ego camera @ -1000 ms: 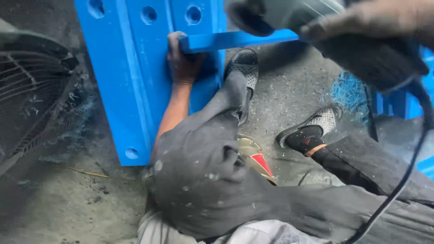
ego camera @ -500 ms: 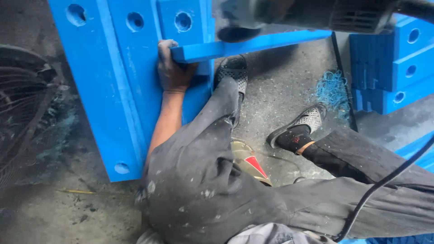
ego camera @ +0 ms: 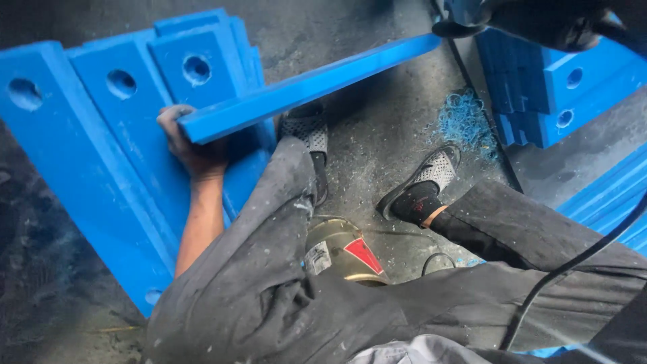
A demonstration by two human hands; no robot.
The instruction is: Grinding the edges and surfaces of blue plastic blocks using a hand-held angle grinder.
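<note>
My left hand (ego camera: 192, 147) grips the near end of a long blue plastic bar (ego camera: 310, 86) that slants up to the right over the floor. At the bar's far end a dark corded power tool (ego camera: 519, 19) rests against it at the top edge of the view. My right hand (ego camera: 559, 23) is wrapped around that tool, largely cut off by the frame. Behind my left hand several blue slabs with round holes (ego camera: 101, 135) lean together. My legs in grey trousers and two shoes (ego camera: 421, 185) fill the middle.
A stack of blue drilled blocks (ego camera: 559, 87) stands at the upper right, with blue shavings (ego camera: 465, 121) on the concrete beside it. A tin can with a red triangle (ego camera: 344, 253) sits between my legs. A black cable (ego camera: 573, 269) crosses at the right.
The view has shifted, and the blue bar now slants more across the frame. The power tool has moved up and right to the bar's far end. My left hand keeps its grip.
</note>
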